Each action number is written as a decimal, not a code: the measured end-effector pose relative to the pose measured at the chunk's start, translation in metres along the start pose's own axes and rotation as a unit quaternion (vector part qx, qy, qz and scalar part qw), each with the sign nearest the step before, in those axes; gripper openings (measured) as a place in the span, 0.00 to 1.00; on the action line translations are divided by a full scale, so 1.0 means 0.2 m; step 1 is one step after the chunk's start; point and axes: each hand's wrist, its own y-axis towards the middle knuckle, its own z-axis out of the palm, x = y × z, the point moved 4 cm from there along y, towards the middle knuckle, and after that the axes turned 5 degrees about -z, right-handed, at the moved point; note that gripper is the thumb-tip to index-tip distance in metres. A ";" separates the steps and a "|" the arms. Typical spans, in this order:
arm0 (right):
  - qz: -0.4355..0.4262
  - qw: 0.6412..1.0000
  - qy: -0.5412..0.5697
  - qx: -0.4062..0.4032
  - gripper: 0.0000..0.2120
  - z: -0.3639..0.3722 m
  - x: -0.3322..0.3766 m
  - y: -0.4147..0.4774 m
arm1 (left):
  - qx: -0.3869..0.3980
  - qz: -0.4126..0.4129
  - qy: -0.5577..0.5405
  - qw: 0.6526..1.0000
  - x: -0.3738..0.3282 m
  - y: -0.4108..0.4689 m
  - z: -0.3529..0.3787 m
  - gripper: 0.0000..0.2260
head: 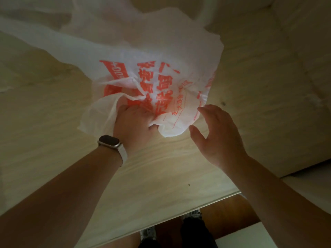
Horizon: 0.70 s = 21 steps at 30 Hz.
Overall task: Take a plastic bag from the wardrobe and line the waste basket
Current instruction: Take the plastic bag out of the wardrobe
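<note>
A crumpled white plastic bag (161,81) with orange-red print lies on the pale wooden wardrobe shelf (53,122). My left hand (133,122), with a watch on its wrist, grips the near edge of the bag in curled fingers. My right hand (217,133) hovers just right of the bag with spread fingers, the fingertips almost at the plastic, holding nothing. No waste basket is in view.
More thin white plastic (44,38) trails to the back left of the shelf. The shelf's front edge (179,213) runs diagonally below my arms, with brown floor (232,212) and my shoes (148,233) beneath. A white panel (313,185) stands at the right.
</note>
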 end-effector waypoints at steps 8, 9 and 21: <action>0.003 0.999 0.036 -0.018 0.28 -0.03 0.04 0.02 | -0.052 0.128 -0.023 0.990 -0.03 -0.04 -0.12 0.04; 0.002 0.999 0.040 -0.022 0.28 -0.04 0.05 0.02 | -0.025 0.118 -0.026 0.992 -0.03 -0.04 -0.12 0.05; -0.014 0.996 0.079 -0.048 0.24 -0.04 0.06 -0.03 | -0.005 -0.071 -0.182 0.981 -0.04 -0.08 -0.29 0.39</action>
